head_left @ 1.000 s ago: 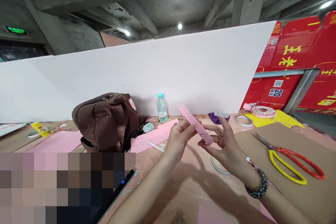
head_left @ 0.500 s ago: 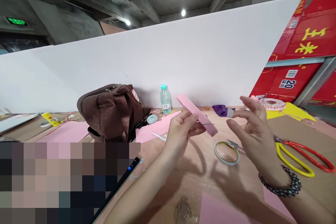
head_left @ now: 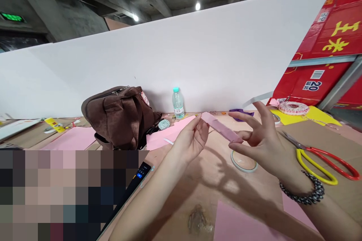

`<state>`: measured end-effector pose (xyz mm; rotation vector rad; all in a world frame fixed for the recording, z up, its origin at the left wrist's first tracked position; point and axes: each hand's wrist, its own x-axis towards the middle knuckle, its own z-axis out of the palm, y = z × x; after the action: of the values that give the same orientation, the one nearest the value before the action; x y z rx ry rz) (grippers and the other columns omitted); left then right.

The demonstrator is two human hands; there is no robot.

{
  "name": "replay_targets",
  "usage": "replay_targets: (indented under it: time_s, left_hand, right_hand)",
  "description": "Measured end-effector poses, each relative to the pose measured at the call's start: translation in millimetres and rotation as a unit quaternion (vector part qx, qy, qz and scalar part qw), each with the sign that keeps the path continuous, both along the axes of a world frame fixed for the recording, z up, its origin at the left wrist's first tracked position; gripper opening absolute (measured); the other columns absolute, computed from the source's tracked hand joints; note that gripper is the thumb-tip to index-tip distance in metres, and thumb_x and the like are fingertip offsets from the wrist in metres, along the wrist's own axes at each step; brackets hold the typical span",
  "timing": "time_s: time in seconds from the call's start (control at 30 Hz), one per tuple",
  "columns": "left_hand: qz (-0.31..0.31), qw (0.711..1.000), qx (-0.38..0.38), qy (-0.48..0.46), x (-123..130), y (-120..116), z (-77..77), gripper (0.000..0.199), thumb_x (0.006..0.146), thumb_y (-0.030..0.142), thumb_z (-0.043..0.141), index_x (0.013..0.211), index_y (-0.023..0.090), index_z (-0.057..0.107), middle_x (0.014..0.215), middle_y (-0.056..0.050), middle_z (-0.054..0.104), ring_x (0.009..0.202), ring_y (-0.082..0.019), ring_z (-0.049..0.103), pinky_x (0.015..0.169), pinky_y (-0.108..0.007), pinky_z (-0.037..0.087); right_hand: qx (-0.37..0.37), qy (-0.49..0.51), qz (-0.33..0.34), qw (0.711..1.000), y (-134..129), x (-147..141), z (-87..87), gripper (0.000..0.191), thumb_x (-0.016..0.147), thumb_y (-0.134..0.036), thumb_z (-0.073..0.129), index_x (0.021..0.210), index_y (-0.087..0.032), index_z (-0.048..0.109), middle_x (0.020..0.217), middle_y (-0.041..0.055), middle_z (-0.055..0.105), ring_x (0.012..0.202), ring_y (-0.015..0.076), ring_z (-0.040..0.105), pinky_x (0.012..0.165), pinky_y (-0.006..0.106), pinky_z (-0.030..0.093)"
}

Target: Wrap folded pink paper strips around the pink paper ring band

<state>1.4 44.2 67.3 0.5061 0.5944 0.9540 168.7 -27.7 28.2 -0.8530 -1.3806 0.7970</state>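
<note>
A narrow folded pink paper strip (head_left: 222,127) is held between both hands above the wooden table. My left hand (head_left: 194,137) pinches its upper left end. At its lower right end, my right hand (head_left: 260,135) grips it between thumb and a finger, the other fingers raised. A thin whitish strip (head_left: 258,98) sticks up by the raised right fingertips. Below the hands lies a roll of tape (head_left: 243,162), partly covered by my right hand. Scissors with red and yellow handles (head_left: 316,158) rest to the right.
A brown bag (head_left: 118,116) and a water bottle (head_left: 178,103) stand by the white board (head_left: 169,60). Pink sheets (head_left: 243,222) lie in front and at left. Purple material (head_left: 240,115), yellow paper (head_left: 319,116) and a twine roll (head_left: 294,108) are behind my right hand.
My right hand has moved left and taken hold of the strip's lower end. The strip lies flatter, and my left hand now pinches its upper end. The whitish piece stands higher.
</note>
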Motion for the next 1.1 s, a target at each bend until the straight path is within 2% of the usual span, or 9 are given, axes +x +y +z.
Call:
replay_targets:
  time_s: [0.1, 0.23, 0.37, 0.47, 0.6, 0.73, 0.83, 0.93, 1.1]
  left_hand:
    - [-0.039, 0.999, 0.008, -0.006, 4.8, -4.3, -5.6, 0.035, 0.1, 0.031, 0.039, 0.084, 0.01, 0.062, 0.072, -0.005, 0.07, 0.065, -0.01, 0.069, 0.071, -0.021, 0.056]
    - [-0.12, 0.979, 0.164, 0.026, 9.9, -17.1, -15.7, 0.027, 0.089, 0.03, 0.06, 0.107, 0.011, 0.065, 0.1, -0.013, 0.072, 0.093, -0.021, 0.069, 0.086, -0.032, 0.052]
    - [-0.108, 0.963, 0.242, 0.052, 9.4, -23.8, -17.0, 0.025, 0.082, 0.018, 0.068, 0.108, 0.015, 0.065, 0.103, -0.009, 0.072, 0.094, -0.021, 0.069, 0.089, -0.033, 0.051]
    - [-0.081, 0.961, 0.26, 0.045, 7.7, -24.1, -13.0, 0.021, 0.084, 0.018, 0.066, 0.106, 0.016, 0.065, 0.103, -0.008, 0.072, 0.095, -0.02, 0.068, 0.086, -0.032, 0.054]
    - [-0.064, 0.963, 0.259, 0.024, 2.9, -21.2, -6.5, 0.016, 0.087, 0.017, 0.062, 0.103, 0.016, 0.065, 0.103, -0.007, 0.071, 0.092, -0.018, 0.07, 0.077, -0.027, 0.057]
    - [-0.056, 0.968, 0.242, 0.04, -1.5, -16.5, -3.8, 0.018, 0.089, 0.019, 0.06, 0.106, 0.016, 0.062, 0.107, -0.008, 0.07, 0.091, -0.019, 0.071, 0.072, -0.025, 0.059]
    - [-0.067, 0.966, 0.24, 0.066, -0.3, -14.3, -6.1, 0.018, 0.087, 0.023, 0.062, 0.104, 0.016, 0.062, 0.108, -0.009, 0.069, 0.085, -0.02, 0.071, 0.068, -0.027, 0.06]
    - [-0.079, 0.958, 0.256, 0.1, 3.8, -14.5, -11.2, 0.02, 0.084, 0.029, 0.066, 0.101, 0.018, 0.061, 0.105, -0.007, 0.069, 0.079, -0.02, 0.072, 0.064, -0.029, 0.06]
    - [-0.106, 0.938, 0.3, 0.139, 7.5, -17.7, -18.3, 0.027, 0.085, 0.033, 0.065, 0.11, 0.023, 0.062, 0.09, -0.002, 0.069, 0.075, -0.016, 0.07, 0.068, -0.028, 0.059]
  right_hand:
    - [-0.001, 0.023, -0.014, 1.0, -1.0, -2.1, 2.1, 0.096, 0.075, -0.028, 0.078, 0.142, -0.043, 0.012, 0.134, 0.0084, 0.047, 0.065, 0.0119, 0.063, 0.061, 0.031, 0.059]
    - [-0.017, 0.031, -0.036, 0.999, -3.2, -5.2, 4.4, 0.093, 0.073, -0.03, 0.079, 0.142, -0.041, 0.016, 0.13, 0.0083, 0.049, 0.062, 0.0123, 0.062, 0.056, 0.03, 0.059]
    - [-0.032, 0.021, -0.041, 0.998, -3.7, -5.4, 4.4, 0.092, 0.072, -0.031, 0.08, 0.141, -0.04, 0.019, 0.131, 0.0092, 0.047, 0.061, 0.012, 0.062, 0.056, 0.031, 0.058]
    - [-0.011, -0.004, -0.063, 0.998, -1.5, -0.9, 2.0, 0.086, 0.075, -0.031, 0.078, 0.14, -0.043, 0.023, 0.137, 0.0077, 0.039, 0.084, 0.017, 0.064, 0.073, 0.036, 0.059]
    - [0.065, -0.101, -0.205, 0.971, 0.3, 14.1, 3.7, 0.057, 0.079, -0.035, 0.074, 0.13, -0.04, 0.048, 0.143, 0.0027, 0.031, 0.13, 0.0268, 0.038, 0.107, 0.049, 0.038]
    - [0.096, -0.144, -0.339, 0.925, -5.8, 26.2, 13.9, 0.017, 0.083, -0.038, 0.069, 0.099, -0.029, 0.068, 0.14, 0.0003, 0.039, 0.131, 0.027, 0.035, 0.109, 0.047, 0.031]
    - [0.068, -0.092, -0.302, 0.946, -11.5, 25.2, 16.7, 0.013, 0.085, -0.038, 0.068, 0.084, -0.025, 0.068, 0.103, 0.0014, 0.062, 0.099, 0.019, 0.056, 0.086, 0.032, 0.046]
    - [-0.029, -0.034, -0.178, 0.983, -15.3, 16.5, 14.4, 0.019, 0.084, -0.043, 0.069, 0.082, -0.024, 0.067, 0.075, -0.001, 0.061, 0.066, 0.0123, 0.054, 0.057, 0.022, 0.043]
    - [-0.099, -0.054, -0.042, 0.993, -17.7, -2.7, 21.3, 0.032, 0.086, -0.037, 0.064, 0.06, -0.018, 0.061, 0.059, -0.001, 0.059, 0.054, 0.0085, 0.049, 0.051, 0.017, 0.039]
